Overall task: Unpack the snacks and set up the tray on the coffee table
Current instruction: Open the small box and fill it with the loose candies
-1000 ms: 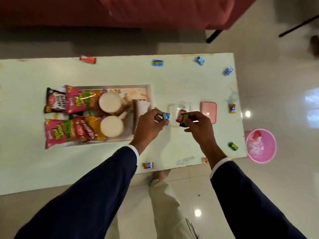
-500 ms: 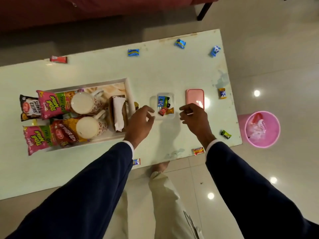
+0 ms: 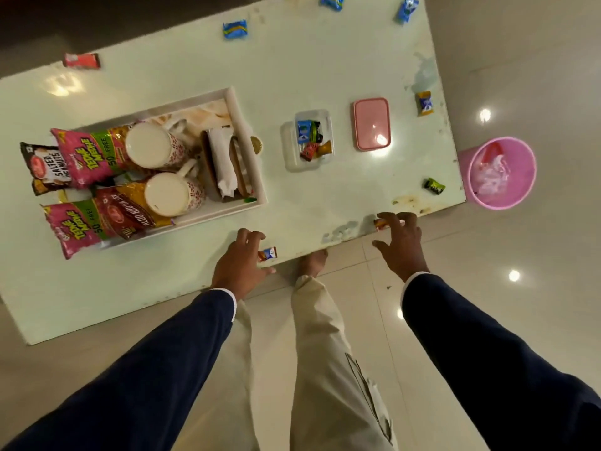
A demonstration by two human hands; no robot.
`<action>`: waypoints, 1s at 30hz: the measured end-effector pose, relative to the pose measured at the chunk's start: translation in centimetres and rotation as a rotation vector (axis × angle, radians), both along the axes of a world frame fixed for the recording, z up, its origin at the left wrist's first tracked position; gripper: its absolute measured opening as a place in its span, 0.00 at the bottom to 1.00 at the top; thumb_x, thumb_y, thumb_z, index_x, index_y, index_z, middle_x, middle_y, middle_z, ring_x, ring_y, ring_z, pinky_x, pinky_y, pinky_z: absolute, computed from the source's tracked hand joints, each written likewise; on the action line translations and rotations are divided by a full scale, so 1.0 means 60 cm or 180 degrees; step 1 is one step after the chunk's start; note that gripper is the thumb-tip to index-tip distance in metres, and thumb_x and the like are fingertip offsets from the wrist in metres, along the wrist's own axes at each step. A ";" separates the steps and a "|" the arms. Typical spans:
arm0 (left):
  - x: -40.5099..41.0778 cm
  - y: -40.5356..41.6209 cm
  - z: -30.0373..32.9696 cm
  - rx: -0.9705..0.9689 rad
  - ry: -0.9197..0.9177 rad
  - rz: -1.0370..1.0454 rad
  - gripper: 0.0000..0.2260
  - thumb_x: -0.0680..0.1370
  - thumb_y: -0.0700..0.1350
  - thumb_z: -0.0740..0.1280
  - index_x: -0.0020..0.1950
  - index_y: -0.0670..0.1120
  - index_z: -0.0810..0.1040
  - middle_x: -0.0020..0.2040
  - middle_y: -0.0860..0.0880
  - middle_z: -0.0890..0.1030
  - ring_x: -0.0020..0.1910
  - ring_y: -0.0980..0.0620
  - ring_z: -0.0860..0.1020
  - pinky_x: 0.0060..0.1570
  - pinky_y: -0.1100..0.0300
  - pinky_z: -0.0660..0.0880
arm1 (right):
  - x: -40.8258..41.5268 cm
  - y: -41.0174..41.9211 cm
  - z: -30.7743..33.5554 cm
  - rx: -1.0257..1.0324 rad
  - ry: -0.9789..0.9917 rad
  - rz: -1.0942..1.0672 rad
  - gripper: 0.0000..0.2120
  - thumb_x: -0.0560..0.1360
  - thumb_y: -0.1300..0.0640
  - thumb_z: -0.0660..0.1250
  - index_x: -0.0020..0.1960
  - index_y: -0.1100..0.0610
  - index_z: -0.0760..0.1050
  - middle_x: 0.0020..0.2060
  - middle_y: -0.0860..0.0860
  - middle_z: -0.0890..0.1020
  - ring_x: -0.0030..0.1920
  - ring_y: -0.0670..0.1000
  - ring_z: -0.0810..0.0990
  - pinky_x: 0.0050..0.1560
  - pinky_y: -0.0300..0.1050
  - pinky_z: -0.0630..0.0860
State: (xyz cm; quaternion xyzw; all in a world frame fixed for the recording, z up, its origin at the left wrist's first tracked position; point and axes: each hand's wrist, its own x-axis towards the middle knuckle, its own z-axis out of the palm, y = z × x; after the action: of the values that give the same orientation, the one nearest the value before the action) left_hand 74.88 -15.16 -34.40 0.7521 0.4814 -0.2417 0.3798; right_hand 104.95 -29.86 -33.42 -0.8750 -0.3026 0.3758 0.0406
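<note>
A white tray (image 3: 248, 177) on the pale coffee table (image 3: 325, 66) holds snack packets (image 3: 81, 154), two mugs (image 3: 148, 144) and a napkin holder (image 3: 224, 164). To its right, a clear box (image 3: 289, 151) contains several wrapped candies. At the table's near edge my left hand (image 3: 239, 263) hovers with spread, curved fingers beside a small orange-and-blue candy (image 3: 268, 254), which lies between fingers and thumb. My right hand (image 3: 403, 244) reaches over the edge, its fingertips touching an orange candy (image 3: 380, 224).
The box's pink lid (image 3: 371, 123) lies right of it. Loose candies are scattered: blue (image 3: 234, 29), red (image 3: 81, 60), yellow-blue (image 3: 424, 103), green (image 3: 434, 185). A pink bin (image 3: 502, 172) stands on the floor off the table's right end. My leg is below the table edge.
Both hands dropped their candies into the clear box, then pulled back toward me to the table's near edge. The camera tilted further down.
</note>
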 end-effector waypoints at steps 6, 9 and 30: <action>0.022 -0.002 -0.019 0.0325 -0.0057 -0.0128 0.19 0.76 0.47 0.76 0.61 0.47 0.72 0.61 0.46 0.74 0.51 0.45 0.82 0.44 0.53 0.79 | -0.013 0.036 -0.029 0.0424 -0.0069 -0.0254 0.18 0.73 0.74 0.68 0.60 0.62 0.76 0.61 0.62 0.68 0.50 0.62 0.79 0.55 0.56 0.81; 0.031 0.002 -0.029 0.0346 0.0019 -0.0301 0.11 0.79 0.49 0.72 0.55 0.48 0.73 0.55 0.47 0.77 0.47 0.44 0.82 0.41 0.52 0.77 | -0.006 0.059 -0.038 0.0310 -0.0072 -0.0286 0.11 0.75 0.71 0.66 0.55 0.63 0.77 0.59 0.61 0.69 0.47 0.61 0.78 0.53 0.53 0.80; 0.305 0.196 0.016 0.0684 -0.1255 0.1659 0.13 0.80 0.53 0.71 0.57 0.45 0.77 0.55 0.50 0.82 0.50 0.55 0.80 0.40 0.68 0.72 | 0.026 0.321 0.042 0.1491 0.1122 -0.0937 0.05 0.72 0.63 0.74 0.47 0.59 0.81 0.42 0.48 0.84 0.43 0.48 0.84 0.47 0.41 0.81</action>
State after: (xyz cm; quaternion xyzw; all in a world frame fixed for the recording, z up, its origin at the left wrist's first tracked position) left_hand 93.20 -3.39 -33.42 0.6717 0.5974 0.0655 0.4331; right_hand 106.49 -10.59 -30.87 -0.7977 -0.2394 0.4317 0.3463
